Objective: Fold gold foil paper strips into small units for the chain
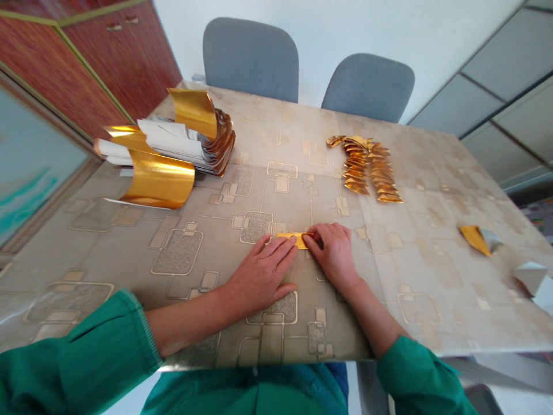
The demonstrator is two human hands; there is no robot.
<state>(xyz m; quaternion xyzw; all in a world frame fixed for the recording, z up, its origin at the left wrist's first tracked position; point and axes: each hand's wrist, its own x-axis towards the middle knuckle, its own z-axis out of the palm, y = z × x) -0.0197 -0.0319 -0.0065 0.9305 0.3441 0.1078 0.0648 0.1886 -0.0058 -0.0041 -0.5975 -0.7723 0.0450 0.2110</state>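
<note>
A narrow folded strip of gold foil paper (301, 241) lies flat on the patterned table in front of me. My left hand (263, 274) rests over its left part, fingers stretched out and pressing down, thumb apart. At the strip's right end, my right hand (333, 251) pinches the gold paper between thumb and fingers. Part of the strip is hidden beneath my fingers. Farther back on the right are two rows of folded gold pieces (382, 173), overlapping one another.
A stack of gold-and-white paper sheets (173, 141) curls at the back left. Loose folded gold paper (475, 239) and a pale folded piece (531, 279) lie at the right. Two grey chairs (251, 57) stand beyond the table (276, 202), before a white wall.
</note>
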